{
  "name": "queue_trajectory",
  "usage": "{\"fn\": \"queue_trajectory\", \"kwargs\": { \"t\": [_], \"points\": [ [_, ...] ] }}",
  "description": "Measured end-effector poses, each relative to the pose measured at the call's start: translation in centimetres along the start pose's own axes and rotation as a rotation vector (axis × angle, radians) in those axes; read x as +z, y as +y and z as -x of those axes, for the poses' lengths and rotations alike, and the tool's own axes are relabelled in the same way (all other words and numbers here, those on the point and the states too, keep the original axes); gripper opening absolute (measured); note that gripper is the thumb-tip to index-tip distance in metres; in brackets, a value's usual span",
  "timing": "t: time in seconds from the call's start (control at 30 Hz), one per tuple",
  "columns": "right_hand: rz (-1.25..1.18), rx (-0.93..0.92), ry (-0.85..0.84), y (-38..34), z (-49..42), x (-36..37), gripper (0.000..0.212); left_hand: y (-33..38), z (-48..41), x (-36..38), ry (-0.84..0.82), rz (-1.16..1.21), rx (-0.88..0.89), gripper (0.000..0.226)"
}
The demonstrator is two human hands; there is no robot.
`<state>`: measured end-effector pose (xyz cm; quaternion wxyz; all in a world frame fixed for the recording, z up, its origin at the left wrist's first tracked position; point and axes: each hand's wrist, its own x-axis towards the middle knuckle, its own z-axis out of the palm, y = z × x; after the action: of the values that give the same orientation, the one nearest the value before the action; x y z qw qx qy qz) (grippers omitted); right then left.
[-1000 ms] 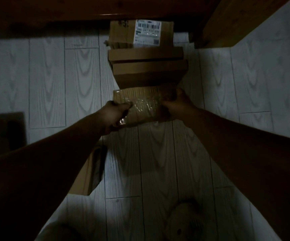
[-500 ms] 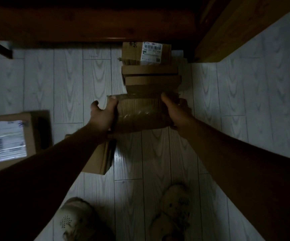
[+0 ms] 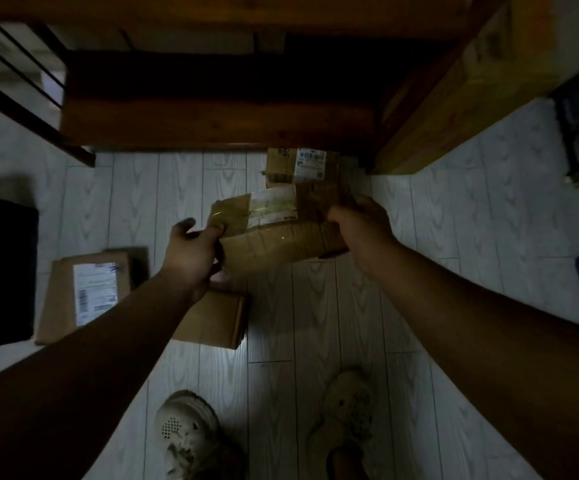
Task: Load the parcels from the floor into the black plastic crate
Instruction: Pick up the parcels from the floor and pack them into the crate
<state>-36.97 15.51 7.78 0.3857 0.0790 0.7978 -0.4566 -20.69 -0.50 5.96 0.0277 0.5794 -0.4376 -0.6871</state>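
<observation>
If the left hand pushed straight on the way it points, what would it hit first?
The left hand grips the parcel, so that comes first; beyond it, probably the labelled box, though depth is unclear.

Black crate [image 3: 4,271] cut off @ left edge; parcel label [image 3: 95,292] txt unreadable.

Dim in here, but my left hand [image 3: 191,251] grips the left end of the taped parcel [image 3: 274,244] and my right hand [image 3: 361,226] grips its right end, holding it up off the floor [image 3: 316,306]. Just behind it sits a labelled box [image 3: 281,162]. Left of it are a plain box [image 3: 212,320], a flat labelled parcel [image 3: 63,292], then the black crate [image 3: 0,271].
</observation>
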Motion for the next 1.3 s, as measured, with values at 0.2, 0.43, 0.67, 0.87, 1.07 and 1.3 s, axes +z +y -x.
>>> {"fn": "queue_trajectory", "kwargs": {
  "t": [0.2,0.43,0.67,0.87,1.07,1.3],
  "points": [
    [-0.054,-0.177,-0.084,-8.3,11.3,-1.3,0.065,9.0,9.3,-6.1,-0.162,0.109,0.041,0.029],
    [-0.023,-0.286,-0.163,-17.0,27.3,-1.6,0.082,19.1,24.2,-12.8,-0.169,0.079,0.255,0.035],
    [-0.035,-0.493,-0.204,-23.4,39.4,-3.0,0.083,26.1,36.9,-18.1,-0.205,-0.049,0.470,0.058],
    [0.004,-0.634,-0.303,-27.3,48.2,-3.9,0.085,27.5,47.0,-22.5,-0.102,0.043,0.553,0.058],
    [0.059,-0.788,-0.353,-30.8,56.5,-2.7,0.084,29.4,54.5,-28.5,-0.017,0.087,0.655,0.058],
    [0.110,-0.860,-0.420,-32.8,63.7,5.7,0.079,29.8,57.8,-38.6,0.068,0.084,0.681,0.054]
  ]
}}
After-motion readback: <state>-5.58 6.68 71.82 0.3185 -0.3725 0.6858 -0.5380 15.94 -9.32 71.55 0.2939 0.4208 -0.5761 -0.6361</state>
